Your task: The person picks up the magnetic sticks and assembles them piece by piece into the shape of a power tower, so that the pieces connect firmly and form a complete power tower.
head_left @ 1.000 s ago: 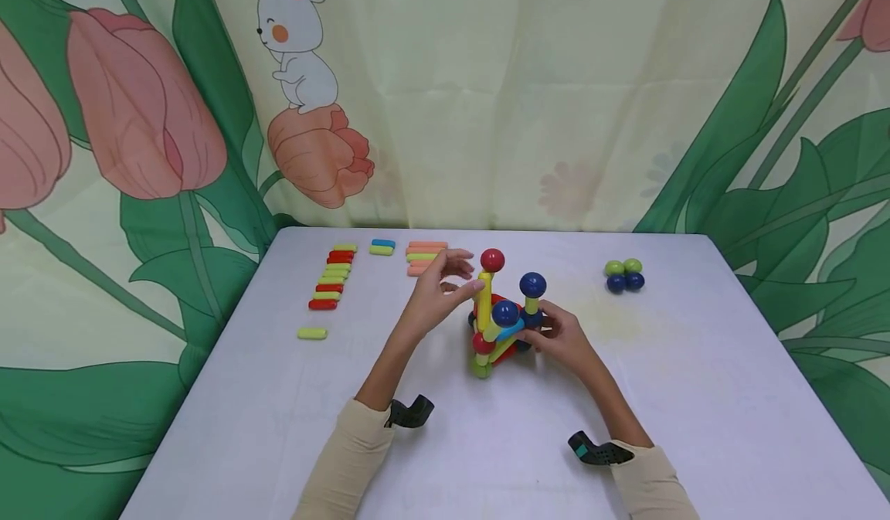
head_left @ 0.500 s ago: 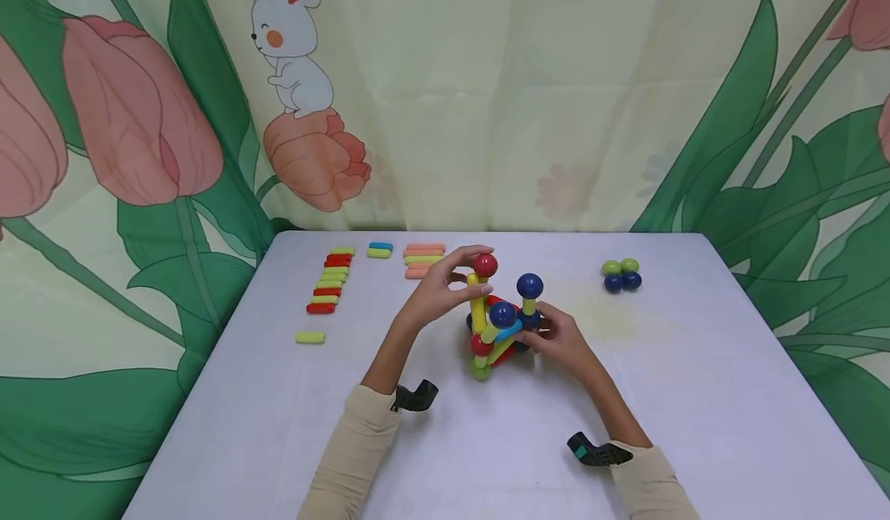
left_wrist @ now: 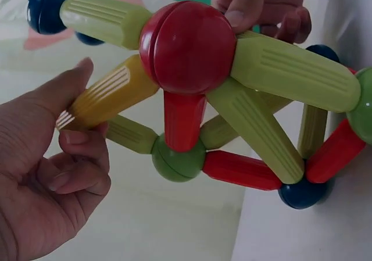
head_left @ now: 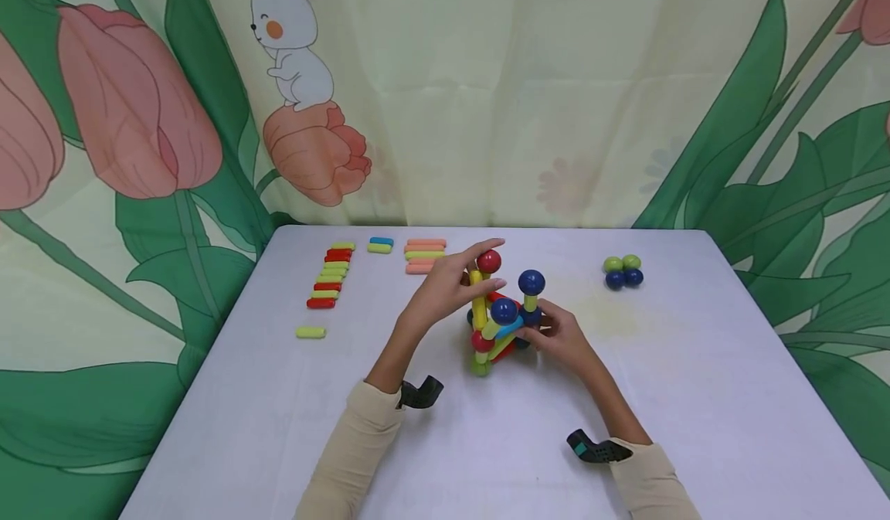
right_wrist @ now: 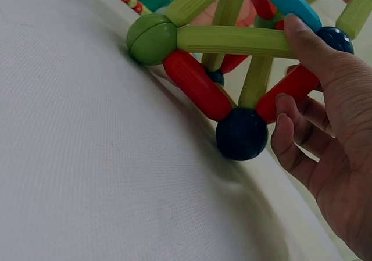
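Note:
A structure of coloured sticks and balls stands on the table (head_left: 389,443). My left hand (head_left: 445,284) is at its upper left, pinching the yellow stick (head_left: 479,304) with one finger reaching over the top red ball (head_left: 489,261). Thumb and fingers lie on either side of the yellow stick (left_wrist: 110,95) in the left wrist view; a lower red ball (left_wrist: 192,47) joins its other end. My right hand (head_left: 562,340) grips the structure's right side below a raised dark blue ball (head_left: 531,282). The right wrist view shows its thumb against a green stick (right_wrist: 232,41), fingers near a red stick (right_wrist: 288,92).
Red and green sticks (head_left: 323,294) form a column at the left, with a lone green stick (head_left: 310,333) nearer. Blue and green sticks (head_left: 380,243) and pink ones (head_left: 419,269) lie farther back. Two green and two dark blue balls (head_left: 623,271) sit together at the right.
My left hand has moved right and slightly up, its finger now over the top red ball. The yellow stick's top has shifted a little left. My right hand keeps its hold.

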### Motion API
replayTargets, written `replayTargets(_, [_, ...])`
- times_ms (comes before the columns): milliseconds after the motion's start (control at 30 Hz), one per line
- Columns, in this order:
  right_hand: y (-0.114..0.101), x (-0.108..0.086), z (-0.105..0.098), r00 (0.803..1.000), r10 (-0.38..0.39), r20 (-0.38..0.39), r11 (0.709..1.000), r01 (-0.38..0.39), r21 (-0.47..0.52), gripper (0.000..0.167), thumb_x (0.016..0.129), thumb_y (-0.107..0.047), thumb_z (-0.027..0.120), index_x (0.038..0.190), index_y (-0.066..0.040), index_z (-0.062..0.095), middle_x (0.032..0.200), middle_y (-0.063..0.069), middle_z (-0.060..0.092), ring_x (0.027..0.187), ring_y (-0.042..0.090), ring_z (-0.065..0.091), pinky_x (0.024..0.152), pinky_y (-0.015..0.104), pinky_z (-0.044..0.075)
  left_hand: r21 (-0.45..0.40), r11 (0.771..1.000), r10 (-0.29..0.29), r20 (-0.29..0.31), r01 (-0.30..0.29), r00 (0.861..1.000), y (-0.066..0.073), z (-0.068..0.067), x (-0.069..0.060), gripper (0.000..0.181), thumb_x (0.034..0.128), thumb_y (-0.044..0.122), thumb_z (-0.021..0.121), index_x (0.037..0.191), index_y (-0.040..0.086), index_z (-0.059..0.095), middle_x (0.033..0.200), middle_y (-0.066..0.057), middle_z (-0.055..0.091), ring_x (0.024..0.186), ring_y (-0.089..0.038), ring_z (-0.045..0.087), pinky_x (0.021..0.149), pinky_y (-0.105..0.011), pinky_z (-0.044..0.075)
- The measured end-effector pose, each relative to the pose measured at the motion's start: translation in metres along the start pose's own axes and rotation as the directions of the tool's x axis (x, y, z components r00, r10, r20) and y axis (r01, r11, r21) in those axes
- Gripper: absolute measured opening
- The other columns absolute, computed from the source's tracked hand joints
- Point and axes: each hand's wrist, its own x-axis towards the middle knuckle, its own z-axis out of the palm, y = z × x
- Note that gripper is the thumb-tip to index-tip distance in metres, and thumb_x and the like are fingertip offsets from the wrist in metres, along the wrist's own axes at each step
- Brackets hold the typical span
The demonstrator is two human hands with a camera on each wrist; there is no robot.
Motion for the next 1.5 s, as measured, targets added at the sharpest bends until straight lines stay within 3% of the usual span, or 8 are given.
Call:
replayTargets(100, [0.002,0.000,0.001,1.000,-0.010,0.000,1.000,0.010,0.011,0.034,0.087,-0.001,0.071,0.118,0.003,0.057,0.099,0.019,0.064,0.073,0.009,0.060,0.060,0.027,0.057,0.057,0.998,0.014,-0.007,-0.013,1.000,0.005,0.000,0.001,0.052,0.0902,0.040,0.069,0.138,0.027,0.052,0.097,-0.002,0.067,0.080,-0.012,0.060,0.062,-0.018,0.053])
replayTargets(200, [0.002,0.000,0.002,1.000,-0.011,0.002,1.000,0.011,0.017,0.034,0.087,-0.001,0.070,0.118,0.002,0.058,0.095,0.017,0.063,0.071,0.011,0.060,0.059,0.027,0.057,0.052,0.999,-0.013,-0.025,0.015,1.000,0.008,0.000,0.000,0.046,0.0908,0.038,0.068,0.132,0.023,0.055,0.098,-0.003,0.067,0.072,-0.013,0.062,0.059,-0.018,0.053])
replayTargets(633, [0.004,0.002,-0.001,1.000,0.013,-0.002,1.000,-0.013,0.018,0.034,0.087,-0.004,0.071,0.118,0.001,0.057,0.093,0.014,0.062,0.071,0.011,0.061,0.062,0.027,0.057,-0.126,0.980,-0.168,-0.099,0.155,0.981,0.007,-0.002,0.001,0.046,0.0871,0.034,0.074,0.125,0.018,0.055,0.086,-0.007,0.060,0.052,-0.018,0.059,0.049,-0.024,0.053])
replayTargets(967, [0.003,0.001,-0.001,1.000,0.014,0.015,0.999,-0.014,0.032,0.034,0.087,-0.002,0.070,0.118,0.003,0.056,0.087,0.012,0.059,0.069,0.013,0.061,0.062,0.027,0.057,-0.171,0.974,-0.175,-0.148,0.149,0.973,0.000,0.002,0.002,0.049,0.0823,0.045,0.076,0.115,0.016,0.054,0.101,-0.006,0.057,0.055,-0.019,0.059,0.051,-0.024,0.054])
replayTargets(1067, [0.003,0.001,-0.002,1.000,0.020,0.014,0.999,-0.021,0.028,0.034,0.088,-0.003,0.070,0.118,0.002,0.056,0.086,0.010,0.059,0.068,0.015,0.062,0.062,0.027,0.057,-0.205,0.969,-0.158,-0.097,0.136,0.983,-0.004,0.001,0.001,0.051,0.0837,0.045,0.075,0.123,0.018,0.054,0.108,-0.004,0.058,0.059,-0.027,0.061,0.053,-0.026,0.054])
replayTargets(1167, [0.003,0.002,-0.003,1.000,0.022,0.010,0.999,-0.022,0.023,0.034,0.088,-0.003,0.070,0.118,0.001,0.056,0.085,0.009,0.059,0.067,0.016,0.062,0.061,0.029,0.057,-0.283,0.948,-0.151,0.004,0.146,0.988,-0.011,-0.001,-0.001,0.053,0.0872,0.041,0.072,0.130,0.019,0.051,0.110,-0.005,0.062,0.066,-0.035,0.065,0.053,-0.032,0.053])
replayTargets(1367, [0.003,0.003,-0.005,0.999,0.036,-0.018,0.999,-0.036,0.023,0.034,0.089,-0.003,0.068,0.120,0.002,0.055,0.099,0.015,0.059,0.068,0.015,0.061,0.057,0.034,0.057,-0.335,0.930,-0.086,0.204,0.152,0.975,-0.034,-0.002,-0.009,0.053,0.0902,0.027,0.071,0.137,0.014,0.050,0.124,-0.008,0.064,0.081,-0.021,0.067,0.066,-0.035,0.056])
replayTargets(1500, [0.009,0.005,-0.001,0.991,0.092,-0.098,0.996,-0.090,0.025,0.037,0.089,-0.007,0.069,0.123,0.002,0.055,0.111,0.019,0.056,0.069,0.023,0.062,0.054,0.031,0.056,-0.325,0.933,-0.077,0.237,0.154,0.968,-0.045,-0.002,-0.017,0.058,0.0858,0.021,0.076,0.138,0.011,0.051,0.127,-0.010,0.060,0.081,-0.021,0.066,0.078,-0.030,0.057])
